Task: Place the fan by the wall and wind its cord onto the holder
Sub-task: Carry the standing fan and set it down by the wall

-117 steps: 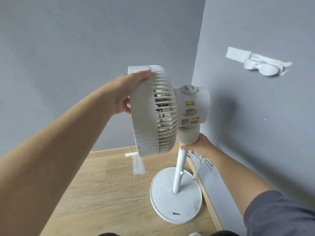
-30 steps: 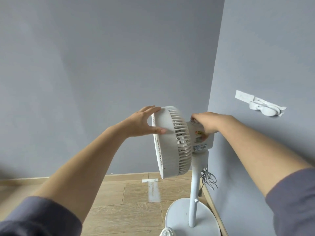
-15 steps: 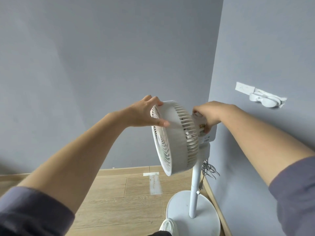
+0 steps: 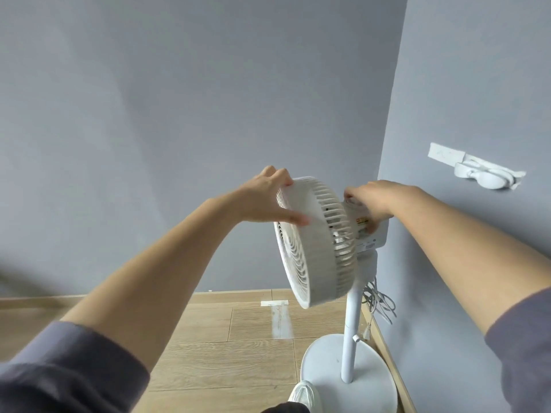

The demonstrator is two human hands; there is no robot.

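Observation:
A white pedestal fan (image 4: pixel 316 245) stands in the room corner, close to the right wall, its round base (image 4: pixel 325 371) on the wooden floor. The fan head is tilted, grille facing left and down. My left hand (image 4: pixel 268 198) grips the top front rim of the grille ring. My right hand (image 4: pixel 368 201) holds the motor housing behind it. The white cord (image 4: pixel 380 302) hangs in a loose bundle behind the pole, near the right wall. A white cord holder (image 4: pixel 483 175) is taped to the right wall, higher up and empty.
Grey walls meet in the corner behind the fan. A wooden skirting board (image 4: pixel 387 353) runs along the right wall beside the base. A white tape mark (image 4: pixel 278 315) lies on the floor. My white shoe (image 4: pixel 304 394) touches the base's front edge.
The fan head has tilted further, its grille now facing more downward and left. My left hand shifted onto the top rim. My shoe has come into view by the base.

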